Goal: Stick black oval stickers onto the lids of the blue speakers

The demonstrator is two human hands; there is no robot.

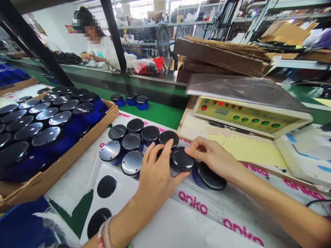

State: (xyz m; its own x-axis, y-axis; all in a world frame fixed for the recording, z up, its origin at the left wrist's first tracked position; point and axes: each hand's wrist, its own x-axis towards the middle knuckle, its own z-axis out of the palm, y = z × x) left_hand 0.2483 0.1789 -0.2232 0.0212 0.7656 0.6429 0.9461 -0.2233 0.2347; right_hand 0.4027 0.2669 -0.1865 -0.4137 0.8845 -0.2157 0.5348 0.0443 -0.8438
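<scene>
Black-topped jar (pixel 182 159): right between the two hands, under the right fingertips, beside the left thumb.
Right hand (pixel 210 155): thumb and forefinger bent together at the jar's far rim; pinching anything thin? Can't tell.
Left hand (pixel 157 170): fingers loosely curled and parted, thumb reaching toward the near side, perhaps to steady the jar.
Neighbour jar (pixel 211 176): just under the right wrist.
Jar cluster (pixel 131 141): close-packed beyond the left hand, presumably for easy reach.
White sheet (pixel 124 187): beside the left forearm, showing black discs (pixel 107 186).
Cardboard box (pixel 77 142): farther left of that hand, jars grouped in rows, probably to save space.
</scene>
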